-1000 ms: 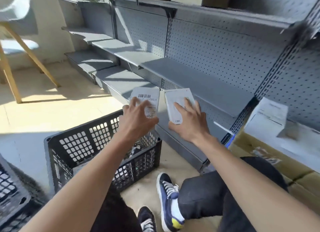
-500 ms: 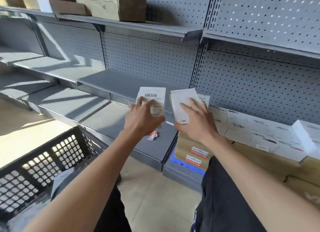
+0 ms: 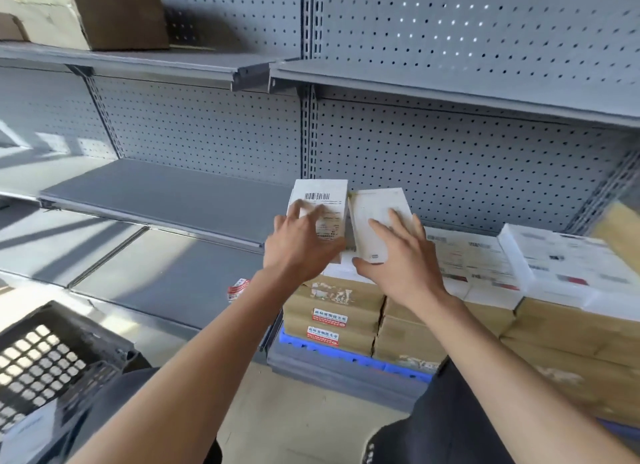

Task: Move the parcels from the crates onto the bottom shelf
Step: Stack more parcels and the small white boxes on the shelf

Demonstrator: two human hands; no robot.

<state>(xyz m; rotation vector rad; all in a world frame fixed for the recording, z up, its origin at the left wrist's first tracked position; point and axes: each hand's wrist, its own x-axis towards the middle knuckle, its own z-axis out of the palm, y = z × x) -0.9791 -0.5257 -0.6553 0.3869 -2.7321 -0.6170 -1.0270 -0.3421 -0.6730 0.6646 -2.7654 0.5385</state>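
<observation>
Room: grey pegboard shelving (image 3: pixel 180 200), black crate (image 3: pixel 52 352) bottom left.
Left hand (image 3: pixel 301 252): grips barcoded parcel (image 3: pixel 320 203), upright.
Right hand (image 3: pixel 401 266): grips plain parcel (image 3: pixel 379 217), upright, tilted left.

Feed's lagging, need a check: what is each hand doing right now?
Left hand: holding the barcode-labelled white parcel.
Right hand: holding the plain white parcel, above the stacked parcels.
</observation>
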